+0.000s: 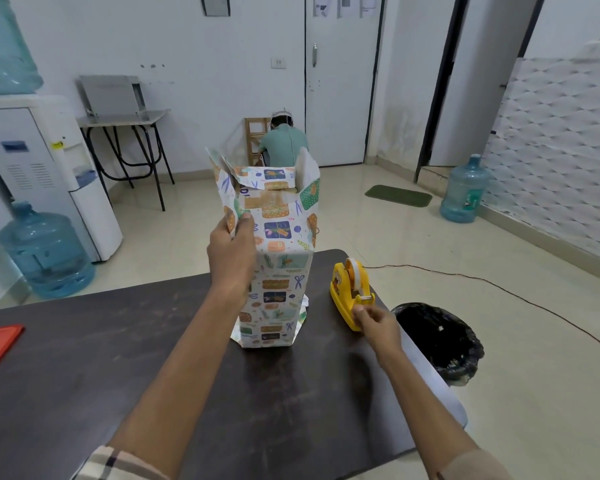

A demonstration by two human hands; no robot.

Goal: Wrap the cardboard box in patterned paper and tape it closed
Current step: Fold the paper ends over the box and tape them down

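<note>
- Cardboard box (pixel 267 199) stands on end on the dark counter (pixel 118 341), towards its far edge. Only the top face shows bare, with brown strips across it.
- Patterned paper (pixel 278 282) sleeves the visible sides from base to top; the body wrap is judged complete.
- Lower end: the paper appears folded under, with a few corners poking out at the base. Whether it is taped cannot be told.
- Upper end: open. Flaps stand up above the top face, none pressed flat, and no tape is seen on them.
- Left hand (pixel 231 251) grips the paper at the upper left edge, thumb on the near face, steadying the box.
- Right hand (pixel 371 320) has thumb and forefinger pinched together at the cutter end of the yellow tape dispenser (pixel 349 289), which sits just right of the box. Any strip between them is too small to tell.
- Outstanding, by judgement: draw a strip, fold the top flaps down, tape them shut.
</note>
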